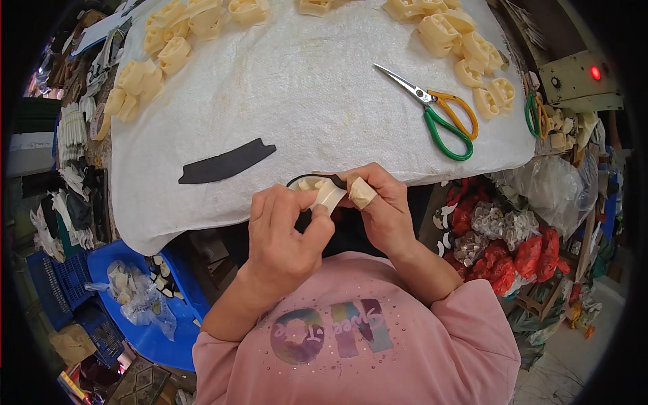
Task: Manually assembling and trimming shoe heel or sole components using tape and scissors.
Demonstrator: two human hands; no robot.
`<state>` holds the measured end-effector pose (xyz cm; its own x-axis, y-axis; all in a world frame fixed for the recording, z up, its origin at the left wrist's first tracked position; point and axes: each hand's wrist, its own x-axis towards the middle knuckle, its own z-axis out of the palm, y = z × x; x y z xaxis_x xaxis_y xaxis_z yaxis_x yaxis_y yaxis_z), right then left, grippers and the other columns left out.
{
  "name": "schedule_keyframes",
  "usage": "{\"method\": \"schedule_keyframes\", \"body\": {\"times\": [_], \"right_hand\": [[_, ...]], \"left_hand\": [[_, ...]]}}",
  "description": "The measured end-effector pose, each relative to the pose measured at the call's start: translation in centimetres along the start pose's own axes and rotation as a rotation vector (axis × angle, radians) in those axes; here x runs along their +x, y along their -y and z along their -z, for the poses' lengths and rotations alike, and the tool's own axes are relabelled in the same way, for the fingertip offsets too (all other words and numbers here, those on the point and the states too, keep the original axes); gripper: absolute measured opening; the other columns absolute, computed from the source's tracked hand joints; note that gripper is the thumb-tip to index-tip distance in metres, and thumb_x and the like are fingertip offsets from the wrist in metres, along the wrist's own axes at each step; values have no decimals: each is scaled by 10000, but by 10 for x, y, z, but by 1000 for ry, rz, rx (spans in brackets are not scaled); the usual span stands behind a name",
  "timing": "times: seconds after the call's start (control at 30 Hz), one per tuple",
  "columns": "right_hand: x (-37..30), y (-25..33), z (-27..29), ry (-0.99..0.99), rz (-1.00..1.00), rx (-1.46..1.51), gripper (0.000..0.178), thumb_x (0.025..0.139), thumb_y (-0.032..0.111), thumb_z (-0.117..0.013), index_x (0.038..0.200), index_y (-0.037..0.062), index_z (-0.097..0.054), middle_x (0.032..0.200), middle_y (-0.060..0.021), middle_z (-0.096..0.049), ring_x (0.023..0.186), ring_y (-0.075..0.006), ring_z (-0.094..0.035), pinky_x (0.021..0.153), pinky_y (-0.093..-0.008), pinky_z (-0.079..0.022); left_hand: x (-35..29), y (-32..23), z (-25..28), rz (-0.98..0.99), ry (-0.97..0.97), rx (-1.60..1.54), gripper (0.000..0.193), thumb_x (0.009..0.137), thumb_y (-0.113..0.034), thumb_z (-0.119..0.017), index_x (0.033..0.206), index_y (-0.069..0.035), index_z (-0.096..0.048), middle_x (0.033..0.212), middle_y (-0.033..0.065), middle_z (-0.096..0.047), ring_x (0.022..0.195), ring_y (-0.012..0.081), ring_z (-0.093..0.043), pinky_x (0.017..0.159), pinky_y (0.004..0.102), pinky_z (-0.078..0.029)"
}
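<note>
Close to my body, at the near edge of the cloth-covered table, both hands are closed round a small hollow cream plastic piece (329, 195) with ribs inside. A thin black strip (333, 179) runs along its far edge. My left hand (285, 226) pinches the piece between thumb and fingers. On the other side my right hand (386, 210) presses the strip's end against it; beige tape wraps a digit of that hand. Another black strip (228, 163), curved and flat, lies just beyond my left hand. Scissors (426, 98) with one green and one orange handle rest slightly open, farther right.
White woven sheeting (304, 94) covers the table. Cream plastic pieces (476, 50) line its far right, with more (138, 81) at far left. A blue tub (145, 331) stands low left. Red bags (499, 263) sit low right, below a box with a red light (582, 79).
</note>
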<state>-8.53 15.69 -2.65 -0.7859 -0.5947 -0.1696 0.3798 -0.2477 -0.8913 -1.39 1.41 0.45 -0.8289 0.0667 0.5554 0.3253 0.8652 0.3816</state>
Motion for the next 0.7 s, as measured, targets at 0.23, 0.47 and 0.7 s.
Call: {"method": "schedule_keyframes", "body": {"times": [0.23, 0.47, 0.7], "right_hand": [[-2, -4, -1, 53, 131, -256, 259, 950, 211, -473, 1052, -10, -562, 882, -88, -645, 731, -109, -601, 621, -242, -490], [18, 20, 31, 205, -42, -132, 376, 916, 229, -558, 1203, -4, -492, 1063, -173, -628, 954, -199, -611, 833, -312, -498], [20, 29, 34, 525, -32, -283, 554, 740, 79, -732, 1231, 19, -483, 1019, -157, -625, 925, -170, -605, 807, -297, -521]], "left_hand": [[0, -1, -3, 48, 17, 81, 144, 650, 19, -610, 758, -27, -527, 833, 109, -522, 665, 228, -485, 583, 345, -344], [-10, 8, -1, 204, -20, -460, 229, 693, 127, -637, 805, -23, -505, 903, 141, -605, 757, 238, -579, 600, 282, -443], [-4, 6, -3, -55, 69, -510, 279, 577, 125, -639, 786, -20, -526, 903, 126, -605, 708, 238, -559, 681, 327, -408]]}}
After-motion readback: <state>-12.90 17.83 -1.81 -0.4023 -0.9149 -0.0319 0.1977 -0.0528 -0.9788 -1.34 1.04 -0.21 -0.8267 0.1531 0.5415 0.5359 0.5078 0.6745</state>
